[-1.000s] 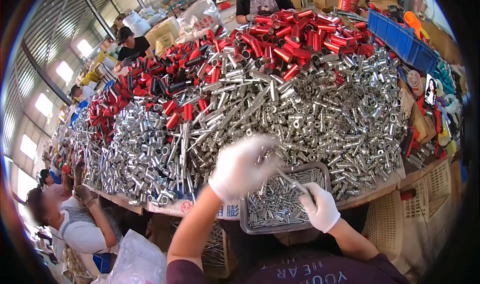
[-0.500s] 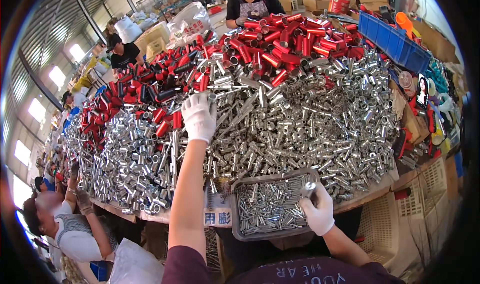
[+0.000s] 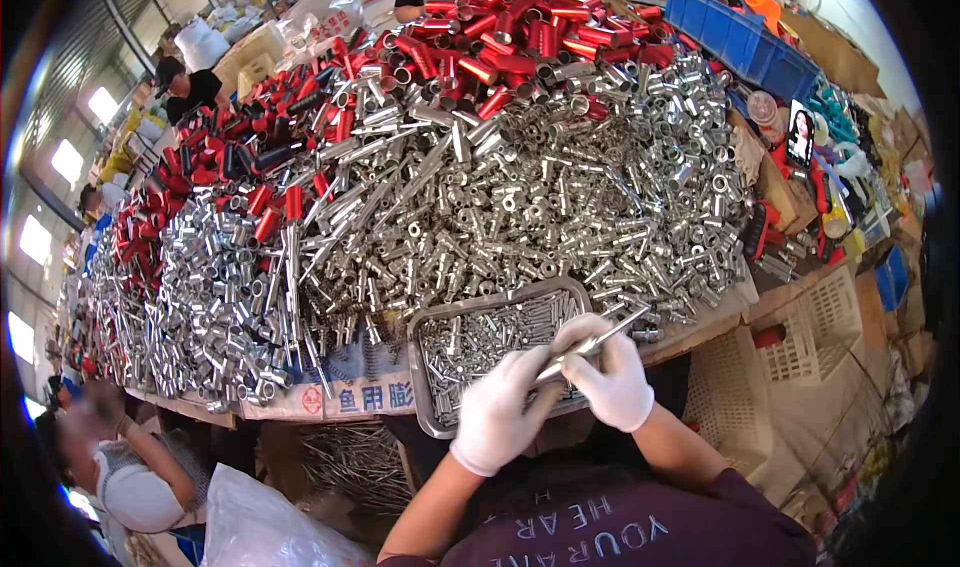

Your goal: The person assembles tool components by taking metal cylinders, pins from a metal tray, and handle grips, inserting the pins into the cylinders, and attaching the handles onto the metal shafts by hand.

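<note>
Both my hands, in white gloves, meet over the near right part of a dark rectangular tray [image 3: 424, 365] of small metal pins or screws. Between them is a silvery metal tube [image 3: 553, 370], with a thin metal rod [image 3: 625, 323] sticking out past my right fingers toward the upper right. My left hand [image 3: 500, 415] is closed on the tube's lower left end. Fingers and thumb of my right hand [image 3: 612, 382] pinch the part farther along. Whether rod and tube are one joined piece I cannot tell, since my fingers cover the middle.
Behind the tray spreads a heap of metal fittings [image 3: 500, 222], with red tubes [image 3: 510, 37] piled beyond. Short silvery sleeves [image 3: 215, 292] lie to the left. A blue crate [image 3: 735, 37] and a phone [image 3: 800, 135] are at the right. Co-workers sit around the table.
My left hand has come back from the heap to the tray and closed on the metal tube. My right hand has shifted inward to meet it. The whole view has also shifted.
</note>
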Demonstrator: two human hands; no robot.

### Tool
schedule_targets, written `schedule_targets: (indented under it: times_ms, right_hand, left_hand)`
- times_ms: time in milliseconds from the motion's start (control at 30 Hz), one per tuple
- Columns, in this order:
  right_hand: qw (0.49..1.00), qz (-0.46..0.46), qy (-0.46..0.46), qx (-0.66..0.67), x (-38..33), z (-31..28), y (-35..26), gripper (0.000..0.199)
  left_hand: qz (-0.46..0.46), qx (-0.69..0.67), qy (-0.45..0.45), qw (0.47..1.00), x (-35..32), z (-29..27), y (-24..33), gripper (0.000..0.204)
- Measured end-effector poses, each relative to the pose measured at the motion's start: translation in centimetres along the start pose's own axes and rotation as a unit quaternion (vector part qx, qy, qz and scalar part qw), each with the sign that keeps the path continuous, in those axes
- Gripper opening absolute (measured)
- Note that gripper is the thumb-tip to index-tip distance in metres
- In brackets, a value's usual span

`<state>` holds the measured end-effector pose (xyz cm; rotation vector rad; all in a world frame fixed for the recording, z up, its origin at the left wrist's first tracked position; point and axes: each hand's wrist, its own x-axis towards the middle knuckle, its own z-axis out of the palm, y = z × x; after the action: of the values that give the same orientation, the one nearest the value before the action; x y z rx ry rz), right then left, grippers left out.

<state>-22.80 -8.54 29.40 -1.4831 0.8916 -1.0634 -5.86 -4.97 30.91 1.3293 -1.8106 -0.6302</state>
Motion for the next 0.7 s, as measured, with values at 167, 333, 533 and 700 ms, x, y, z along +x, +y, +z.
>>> schedule_targets:
  times_ms: [167, 333, 533, 700]
  right_hand:
    - [0.987, -0.116, -0.063, -0.087, 0.2, -1.6, -4.9, 0.033]
    - [0.995, 0.011, -0.098, -0.013, -1.2, 0.4, -5.0, 0.033]
    - [0.979, -0.11, -0.08, -0.149, -0.6, -0.3, -2.6, 0.059]
    - [0.98, 0.091, -0.157, 0.076, -3.0, 3.8, -0.2, 0.04]
  left_hand:
    - [-0.129, -0.36, -0.145, 0.912, -1.7, 1.8, 1.1, 0.035]
    - [-0.071, -0.273, -0.136, 0.95, -1.3, 1.5, 1.7, 0.024]
    - [-0.028, -0.132, 0.118, 0.984, -1.8, -0.6, 2.2, 0.022]
    - [-0.158, -0.475, 0.022, 0.866, -0.8, -2.1, 1.5, 0.017]
